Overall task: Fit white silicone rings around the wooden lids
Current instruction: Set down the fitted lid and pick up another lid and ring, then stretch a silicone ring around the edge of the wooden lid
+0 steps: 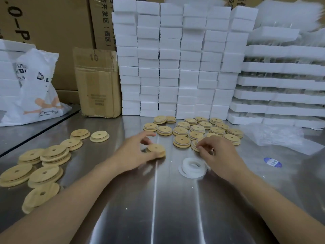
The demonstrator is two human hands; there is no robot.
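Note:
My left hand [135, 150] grips a round wooden lid [156, 149] with a centre hole, low over the steel table. My right hand [216, 152] pinches a thin white silicone ring [199, 142] at its fingertips, over a lid at the near edge of the ringed group. A small pile of white silicone rings [192, 167] lies on the table just below my right hand. Several lids with white rings [193, 129] lie in rows behind my hands. Bare wooden lids [45, 162] lie scattered and stacked at the left.
Stacks of white foam blocks [175, 59] wall off the back of the steel table [158, 208]. A cardboard box [97, 81] and a white plastic bag [37, 88] stand at the back left. Clear plastic wrap [281, 136] and a blue sticker [272, 162] lie at the right.

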